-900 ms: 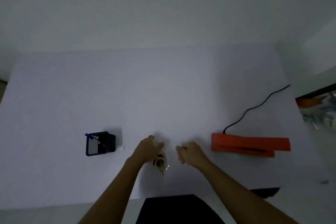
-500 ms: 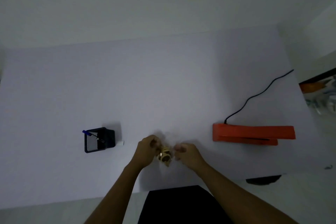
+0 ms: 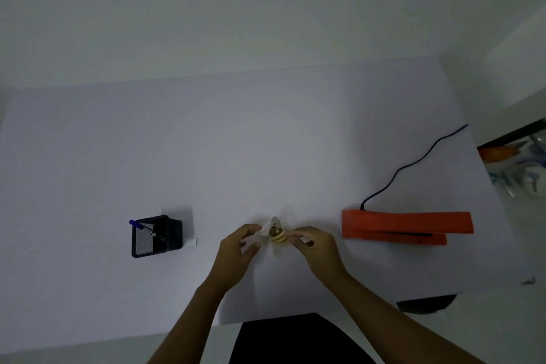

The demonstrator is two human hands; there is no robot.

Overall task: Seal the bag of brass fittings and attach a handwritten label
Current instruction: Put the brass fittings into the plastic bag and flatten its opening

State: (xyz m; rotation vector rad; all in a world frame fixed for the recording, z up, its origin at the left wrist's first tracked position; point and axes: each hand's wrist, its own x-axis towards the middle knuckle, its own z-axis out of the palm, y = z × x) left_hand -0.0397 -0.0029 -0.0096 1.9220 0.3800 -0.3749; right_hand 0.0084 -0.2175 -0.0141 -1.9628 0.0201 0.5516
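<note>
Plainly, both hands were on the bag (image 3: 276,238) at once: the left hand (image 3: 236,254) pinched the clear film on one side between thumb and fingertips, and the right hand (image 3: 317,248) pinched the opposite side the same way, so the small pouch hung between them just above the table (image 3: 236,142), close to its near edge. The brass fittings (image 3: 277,236) sat bunched in the middle of the film as a yellowish lump; how many there were could not be told in the dim light.

By my judgement the load would be dense for its size while the film itself would be thin, limp and rather slick, so the weight would sag to the lowest point and tug at whatever was gripped. Holding the plastic by its two edges near the mouth, clear of the metal, looked the sound choice: it would keep the opening flat for a seam and let the fittings settle away from it. Threaded corners might well puncture the film if squeezed.

Well to the right lay the orange heat sealer (image 3: 404,226), its black cord (image 3: 410,165) trailing off. To the left stood a black mesh pen holder (image 3: 153,236) with a pen (image 3: 136,223) in it, and a small white slip (image 3: 192,242) just beside it, perhaps the label.
</note>
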